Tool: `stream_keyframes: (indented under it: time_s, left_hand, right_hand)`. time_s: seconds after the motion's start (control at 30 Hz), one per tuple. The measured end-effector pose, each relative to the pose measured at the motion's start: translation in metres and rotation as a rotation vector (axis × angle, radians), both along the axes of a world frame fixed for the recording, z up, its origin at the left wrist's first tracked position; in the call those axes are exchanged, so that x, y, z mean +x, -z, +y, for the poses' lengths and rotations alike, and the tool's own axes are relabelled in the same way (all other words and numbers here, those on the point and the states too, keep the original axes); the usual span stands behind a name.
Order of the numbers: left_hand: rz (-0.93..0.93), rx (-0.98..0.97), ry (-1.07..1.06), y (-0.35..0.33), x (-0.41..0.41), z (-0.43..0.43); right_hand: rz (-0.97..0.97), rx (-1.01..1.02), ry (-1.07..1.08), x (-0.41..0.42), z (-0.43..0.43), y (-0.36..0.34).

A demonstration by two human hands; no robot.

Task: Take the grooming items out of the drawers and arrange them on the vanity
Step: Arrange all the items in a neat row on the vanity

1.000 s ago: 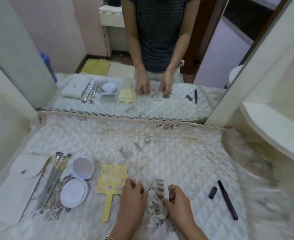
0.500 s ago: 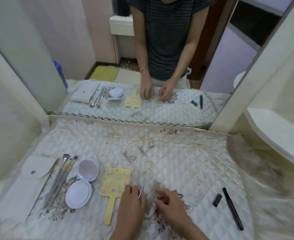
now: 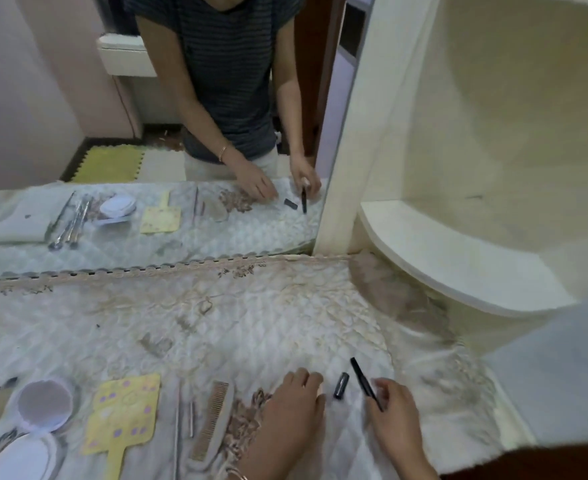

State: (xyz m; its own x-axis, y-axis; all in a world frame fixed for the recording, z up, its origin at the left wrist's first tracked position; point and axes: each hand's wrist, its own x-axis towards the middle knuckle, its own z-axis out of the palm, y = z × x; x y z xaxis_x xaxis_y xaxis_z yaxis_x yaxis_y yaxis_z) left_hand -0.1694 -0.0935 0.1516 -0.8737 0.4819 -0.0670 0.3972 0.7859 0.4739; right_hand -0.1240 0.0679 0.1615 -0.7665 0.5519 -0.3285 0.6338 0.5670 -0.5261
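Toward the right front of the surface [image 3: 251,323], locate the right hand [image 3: 394,415] with its grip narrow: thumb and forefinger pinching the near end of the black pencil [image 3: 363,379]. Note the far tip pointing away and to the left, either resting on the quilting or just clear of it; cannot tell which. Read this end-hold as a steering hold, suited to swinging the shaft into line rather than carrying it far.

Just left of the pencil, find the black cap [image 3: 341,385] lying loose, apart from the shaft. Locate the left hand [image 3: 292,407] palm down beside the cap, grip wide and holding nothing, fingertips bent lightly onto the quilting just beside the cap; cannot confirm contact. Judge this placement as preparation to nudge or lift the cap, keeping cap and pencil together as a pair.

Further left, check the items set out side by side: comb [image 3: 213,420] lying lengthwise, thin metal tools [image 3: 191,419] just beside it, yellow hand mirror [image 3: 123,410] with handle toward the front edge, opened compact [image 3: 45,405] beyond. Treat the parallel layout as deliberate, giving each item its own lane and an easy reach from the front.

Judge the task as late in the arranging stage, with pencil and cap the only pair not yet in line. No drawer in view. Expect some risk of the round cap rolling on the soft quilting.
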Motion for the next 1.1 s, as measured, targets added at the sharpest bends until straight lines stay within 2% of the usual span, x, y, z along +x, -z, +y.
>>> stream_keyframes:
  time_s: [0.13, 0.2, 0.37, 0.57, 0.73, 0.87, 1.1]
  left_hand:
    - [-0.241, -0.104, -0.017, -0.001, -0.017, 0.047]
    - [-0.304, -0.140, -0.034, -0.001, -0.022, 0.056]
    - [-0.330, -0.178, -0.028, -0.009, -0.016, 0.053]
    - [-0.401, -0.075, -0.015, -0.020, -0.018, 0.037]
    - [-0.462, -0.027, -0.156, -0.014, -0.019, 0.041]
    - [-0.439, -0.042, -0.160, -0.010, -0.019, 0.051]
    - [-0.396, -0.065, -0.150, -0.006, -0.032, 0.057]
  right_hand:
    - [-0.047, -0.075, -0.085, -0.002, 0.003, -0.002]
    - [-0.045, -0.075, -0.092, -0.005, 0.006, 0.001]
    - [0.020, -0.178, -0.079, -0.013, -0.015, 0.000]
    - [0.024, -0.275, -0.113, -0.024, -0.026, -0.002]
    - [0.015, -0.354, 0.056, -0.027, -0.026, 0.004]
    - [0.084, -0.341, 0.165, -0.018, -0.014, 0.002]
    - [0.082, -0.273, 0.148, 0.007, 0.013, -0.006]
